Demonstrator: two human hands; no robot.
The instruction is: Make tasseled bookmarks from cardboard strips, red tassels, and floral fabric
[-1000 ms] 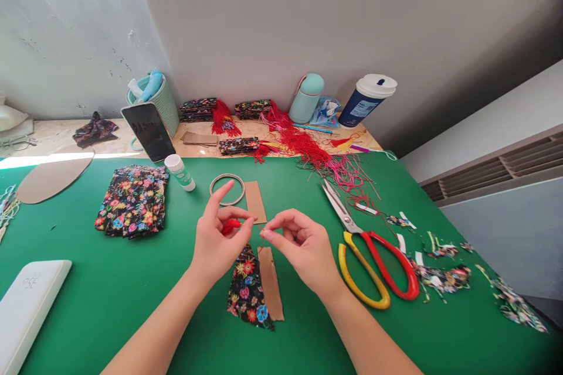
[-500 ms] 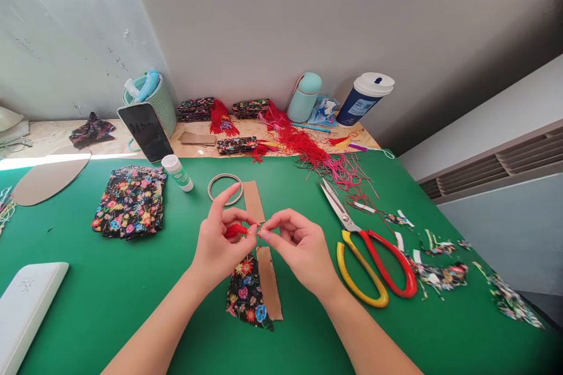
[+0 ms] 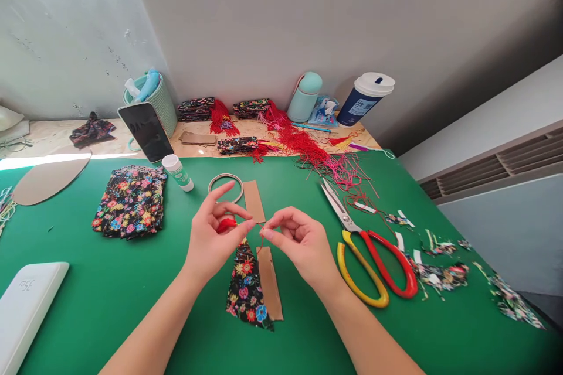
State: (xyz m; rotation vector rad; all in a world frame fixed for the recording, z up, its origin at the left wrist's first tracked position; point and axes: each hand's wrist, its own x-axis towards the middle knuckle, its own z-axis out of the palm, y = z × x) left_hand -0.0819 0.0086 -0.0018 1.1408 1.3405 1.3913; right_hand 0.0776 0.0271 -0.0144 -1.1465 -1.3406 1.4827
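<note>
My left hand point(image 3: 215, 237) pinches a thin red cord between thumb and index finger, with a red tassel point(image 3: 226, 225) tucked in its curled fingers. Close to its right, my right hand point(image 3: 299, 243) pinches the same cord point(image 3: 262, 234), which spans the small gap between the fingertips. Below the hands, a black floral fabric piece point(image 3: 246, 296) lies beside a brown cardboard strip point(image 3: 270, 290). Another cardboard strip point(image 3: 254, 202) lies just beyond the hands, beside a roll of tape point(image 3: 241, 190).
Large scissors point(image 3: 347, 222) with yellow and red handles lie right of my right hand. A floral fabric stack point(image 3: 129, 202) and glue stick point(image 3: 178, 173) are at the left. Red tassels point(image 3: 303, 143), a phone point(image 3: 146, 132) and a cup point(image 3: 365, 99) stand or lie farther back.
My left hand has moved slightly left with the tassel, opening a small gap between the fingertips where the red cord shows. My right hand has barely shifted.
</note>
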